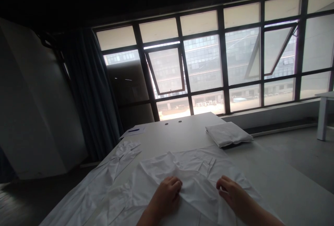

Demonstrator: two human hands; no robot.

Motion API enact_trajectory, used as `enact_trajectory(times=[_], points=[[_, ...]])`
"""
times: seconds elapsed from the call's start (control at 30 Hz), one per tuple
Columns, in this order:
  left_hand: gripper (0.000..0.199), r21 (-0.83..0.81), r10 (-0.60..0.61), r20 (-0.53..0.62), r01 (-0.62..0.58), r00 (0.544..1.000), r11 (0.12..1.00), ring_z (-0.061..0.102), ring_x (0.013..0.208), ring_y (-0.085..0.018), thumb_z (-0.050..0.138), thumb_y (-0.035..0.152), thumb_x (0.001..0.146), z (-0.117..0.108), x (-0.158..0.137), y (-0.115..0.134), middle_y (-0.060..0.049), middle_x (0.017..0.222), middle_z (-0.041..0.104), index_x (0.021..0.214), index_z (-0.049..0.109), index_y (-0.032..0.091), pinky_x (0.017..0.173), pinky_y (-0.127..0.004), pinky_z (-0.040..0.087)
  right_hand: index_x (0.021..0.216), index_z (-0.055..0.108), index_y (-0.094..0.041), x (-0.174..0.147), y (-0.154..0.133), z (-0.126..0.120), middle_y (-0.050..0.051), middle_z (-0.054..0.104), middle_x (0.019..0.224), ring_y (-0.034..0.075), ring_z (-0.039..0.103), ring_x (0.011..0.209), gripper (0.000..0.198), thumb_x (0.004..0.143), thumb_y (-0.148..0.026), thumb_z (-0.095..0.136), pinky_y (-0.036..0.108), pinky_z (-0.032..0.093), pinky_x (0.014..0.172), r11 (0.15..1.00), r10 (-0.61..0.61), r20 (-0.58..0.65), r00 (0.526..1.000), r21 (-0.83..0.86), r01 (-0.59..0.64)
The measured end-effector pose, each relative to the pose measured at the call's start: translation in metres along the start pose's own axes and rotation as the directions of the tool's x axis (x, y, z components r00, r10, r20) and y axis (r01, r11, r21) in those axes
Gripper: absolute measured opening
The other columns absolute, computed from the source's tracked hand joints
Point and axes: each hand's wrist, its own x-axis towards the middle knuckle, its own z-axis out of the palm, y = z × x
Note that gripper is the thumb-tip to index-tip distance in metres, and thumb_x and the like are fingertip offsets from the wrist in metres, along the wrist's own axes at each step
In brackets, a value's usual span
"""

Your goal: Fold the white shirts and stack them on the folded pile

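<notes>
A wrinkled white cloth garment [193, 174] lies spread over the near part of the white table [167, 135]. My left hand [167, 194] is closed on it near the middle, fingers curled into the fabric. Off to the right, my right hand [233, 194] pinches the same garment, with a raised fold stretching between both hands. A stitched, pocket-like flap [207, 165] shows just beyond them. Along the table's left side runs more crumpled white cloth [104, 174]; whether it belongs to the same garment I cannot tell.
A folded white cloth [229, 132] rests at the table's right edge. Paper with a dark pen [134, 130] lies at the far left corner. Two round holes [166, 124] mark the far end. Beyond are a dark curtain [88, 97], windows, and another white table [322, 114].
</notes>
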Motion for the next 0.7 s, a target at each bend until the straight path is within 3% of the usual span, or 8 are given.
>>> enact_trajectory(times=[0.1,0.17,0.23,0.3,0.4,0.5,0.6,0.7], points=[[0.031,-0.093,0.009,-0.029,-0.012,1.0,0.996,0.061,0.102,-0.021,0.051,0.007,0.065,-0.011,-0.003,0.002,-0.002,0.11,0.068,0.089,0.052,0.026,0.095,-0.034,0.048,0.089,0.061,-0.021,-0.006,-0.009,-0.013,0.003,0.062,0.091,0.016,0.059,0.081,0.015,0.088,-0.033,0.052,0.027,0.05,0.077,0.986,0.034,-0.005,0.999,0.165,-0.033],[0.033,-0.146,0.007,-0.042,-0.013,0.999,0.989,0.061,0.102,-0.021,0.05,0.008,0.063,-0.017,-0.005,0.005,-0.003,0.11,0.067,0.09,0.051,0.026,0.094,-0.034,0.048,0.091,0.058,-0.021,-0.01,-0.012,-0.022,-0.002,0.056,0.08,0.012,0.052,0.066,0.018,0.083,-0.037,0.058,0.021,0.045,0.059,0.925,0.146,0.11,0.983,0.338,-0.175],[0.034,-0.162,-0.004,-0.019,0.001,1.0,0.987,0.061,0.102,-0.022,0.052,0.009,0.061,-0.019,-0.006,0.007,-0.003,0.11,0.067,0.091,0.051,0.026,0.095,-0.035,0.048,0.095,0.057,-0.022,-0.013,-0.013,-0.029,-0.004,0.053,0.08,0.008,0.045,0.057,0.024,0.078,-0.037,0.061,0.018,0.037,0.049,0.843,0.234,0.287,0.929,0.416,-0.341],[0.035,-0.148,-0.013,0.039,0.019,0.999,0.989,0.061,0.107,-0.024,0.057,0.013,0.06,-0.017,-0.005,0.008,-0.004,0.116,0.067,0.093,0.053,0.026,0.099,-0.037,0.047,0.095,0.06,-0.021,-0.015,-0.012,-0.031,-0.003,0.056,0.085,0.009,0.048,0.061,0.023,0.075,-0.033,0.062,0.019,0.038,0.052,0.867,0.259,0.335,0.906,0.334,-0.371],[0.036,-0.144,-0.017,0.11,0.033,0.994,0.989,0.058,0.122,-0.028,0.068,0.022,0.063,-0.008,-0.004,0.005,-0.005,0.134,0.063,0.097,0.059,0.027,0.11,-0.039,0.042,0.085,0.06,-0.019,-0.017,-0.015,-0.026,0.002,0.063,0.086,0.015,0.056,0.076,0.015,0.08,-0.034,0.061,0.025,0.043,0.069,0.971,0.229,0.166,0.959,0.026,-0.236],[0.027,-0.161,-0.025,0.125,0.045,0.992,0.986,0.053,0.132,-0.027,0.072,0.026,0.068,0.001,-0.005,-0.001,-0.004,0.144,0.06,0.093,0.062,0.027,0.117,-0.037,0.035,0.082,0.059,-0.02,-0.019,-0.025,-0.021,0.005,0.068,0.088,0.02,0.06,0.082,0.015,0.082,-0.035,0.061,0.029,0.043,0.075,0.969,0.191,0.122,0.974,-0.18,-0.168],[0.019,-0.17,-0.044,0.143,0.068,0.989,0.983,0.053,0.134,-0.025,0.072,0.024,0.067,0.001,-0.006,-0.005,-0.001,0.145,0.06,0.083,0.062,0.026,0.119,-0.035,0.031,0.085,0.062,-0.021,-0.022,-0.035,-0.02,0.006,0.07,0.098,0.021,0.064,0.087,0.013,0.077,-0.03,0.064,0.03,0.044,0.079,0.965,0.176,0.182,0.967,-0.227,-0.133],[0.014,-0.174,-0.067,0.189,0.101,0.98,0.98,0.054,0.132,-0.024,0.072,0.023,0.067,-0.006,-0.005,-0.005,0.001,0.143,0.061,0.075,0.061,0.024,0.117,-0.033,0.033,0.098,0.066,-0.022,-0.023,-0.036,-0.021,0.006,0.07,0.099,0.023,0.066,0.088,0.022,0.078,-0.03,0.063,0.03,0.045,0.08,0.965,0.18,0.196,0.964,-0.223,-0.135]])
